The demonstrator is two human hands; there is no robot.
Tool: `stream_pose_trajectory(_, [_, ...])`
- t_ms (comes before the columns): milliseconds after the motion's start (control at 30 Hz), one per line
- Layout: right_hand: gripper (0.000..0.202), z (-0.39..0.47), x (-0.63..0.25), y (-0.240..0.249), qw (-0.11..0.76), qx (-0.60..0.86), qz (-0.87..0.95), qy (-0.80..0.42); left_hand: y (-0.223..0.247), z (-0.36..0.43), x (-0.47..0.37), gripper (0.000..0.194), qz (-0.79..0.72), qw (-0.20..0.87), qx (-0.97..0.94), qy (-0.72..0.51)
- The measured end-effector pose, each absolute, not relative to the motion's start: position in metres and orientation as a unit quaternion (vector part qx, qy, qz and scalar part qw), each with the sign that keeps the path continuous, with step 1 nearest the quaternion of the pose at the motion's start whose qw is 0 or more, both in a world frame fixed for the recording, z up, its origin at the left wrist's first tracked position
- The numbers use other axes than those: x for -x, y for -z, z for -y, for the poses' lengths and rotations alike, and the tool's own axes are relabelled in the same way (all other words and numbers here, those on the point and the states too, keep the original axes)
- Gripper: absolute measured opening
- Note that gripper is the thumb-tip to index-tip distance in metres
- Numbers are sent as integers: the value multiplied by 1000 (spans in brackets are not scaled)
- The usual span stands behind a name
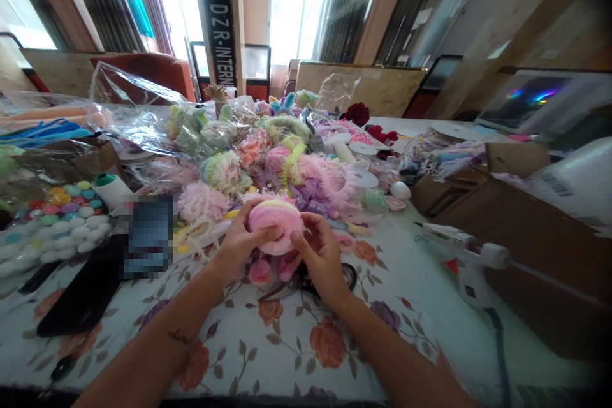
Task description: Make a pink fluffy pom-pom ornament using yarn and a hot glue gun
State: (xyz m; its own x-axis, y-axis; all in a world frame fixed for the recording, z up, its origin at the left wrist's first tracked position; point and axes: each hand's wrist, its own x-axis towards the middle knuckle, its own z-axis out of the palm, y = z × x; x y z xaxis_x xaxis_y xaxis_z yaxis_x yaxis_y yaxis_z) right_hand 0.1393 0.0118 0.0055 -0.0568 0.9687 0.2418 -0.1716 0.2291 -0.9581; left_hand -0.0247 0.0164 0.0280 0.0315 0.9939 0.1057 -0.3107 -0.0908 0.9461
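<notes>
Between my two hands is a round, fuzzy pink piece (pixel 275 229) with a pale yellow band along its top. My left hand (pixel 243 233) wraps round its left side, the thumb pressed on the front face. On the right edge, the fingers and thumb of my right hand (pixel 319 252) pinch it. Just below lie a small pink and orange fluffy ball (pixel 260 271) and a pink fuzzy strip, partly covered by my right hand. Scissors (pixel 351 275) with black handles rest on the cloth under that hand, their blades partly hidden.
A heap of pastel yarn and trims (pixel 287 159) fills the table's middle. At left lie colored pompoms (pixel 62 204), a thread spool (pixel 109 190), a blurred-out phone (pixel 149 236) and a black flat object (pixel 81 293). On the right, a glue gun (pixel 471 258) leans by a cardboard box (pixel 526 255).
</notes>
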Motion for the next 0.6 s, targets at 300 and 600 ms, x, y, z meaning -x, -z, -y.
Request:
stream_pose_trajectory(300, [44, -11, -138, -5, 570, 357, 524, -522, -30, -16, 26, 68, -378, 562, -459, -575])
stream_pose_trajectory(600, [43, -11, -138, -5, 571, 355, 538, -509, -26, -17, 26, 76, -397, 554, -426, -596])
